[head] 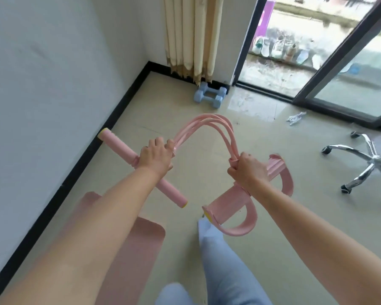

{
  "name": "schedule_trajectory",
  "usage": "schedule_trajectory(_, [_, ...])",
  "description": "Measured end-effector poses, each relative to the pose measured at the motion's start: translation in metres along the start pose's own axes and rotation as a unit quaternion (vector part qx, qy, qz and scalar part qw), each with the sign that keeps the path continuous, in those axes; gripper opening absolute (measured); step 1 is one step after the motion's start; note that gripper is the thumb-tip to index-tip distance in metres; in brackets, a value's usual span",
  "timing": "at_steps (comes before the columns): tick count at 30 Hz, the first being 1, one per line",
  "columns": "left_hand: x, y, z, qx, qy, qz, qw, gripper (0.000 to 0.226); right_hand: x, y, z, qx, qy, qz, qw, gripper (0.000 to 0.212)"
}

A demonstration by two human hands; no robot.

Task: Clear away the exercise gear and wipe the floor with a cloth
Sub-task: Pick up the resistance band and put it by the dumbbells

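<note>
At mid-frame my left hand [156, 155] grips the pink pedal puller [209, 137] at its foam handle bar and my right hand [250, 170] clamps its footplate end, hands apart, tubes arched slack for folding, while the dumbbells [210, 95] wait by the curtain [191, 36], top centre.

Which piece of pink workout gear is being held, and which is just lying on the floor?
The pink pedal puller is held: left hand grips its handle bar, right hand its foot end. The pink mat lies flat on the floor, untouched.
</note>
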State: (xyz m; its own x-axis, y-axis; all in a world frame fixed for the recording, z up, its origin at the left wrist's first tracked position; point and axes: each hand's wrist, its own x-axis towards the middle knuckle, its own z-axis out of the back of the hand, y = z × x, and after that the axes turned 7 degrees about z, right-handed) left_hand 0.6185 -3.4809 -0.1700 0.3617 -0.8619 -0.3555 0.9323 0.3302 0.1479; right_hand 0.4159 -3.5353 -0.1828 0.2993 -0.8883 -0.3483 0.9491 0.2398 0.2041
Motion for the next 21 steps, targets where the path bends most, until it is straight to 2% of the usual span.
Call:
schedule_trajectory(6, [0.170,0.016,0.056,-0.006,0.006,0.041,0.999,0.042,0.192,0.038,0.048,-0.035,0.025,0.060,0.997,0.032])
schedule_trajectory(10, [0.272,0.044,0.076,0.019,0.017,0.036,0.999,0.039,0.304,0.072,0.065,-0.043,0.043,0.068,0.996,0.032])
schedule_trajectory(16, [0.432,0.091,0.104,0.077,0.017,-0.023,0.997,0.034,0.464,0.119,0.077,-0.062,0.069,0.063,0.994,0.032])
schedule_trajectory(21, [0.549,0.107,0.124,0.133,0.032,-0.068,0.988,0.034,0.555,0.138,0.088,-0.057,0.096,0.040,0.993,0.031])
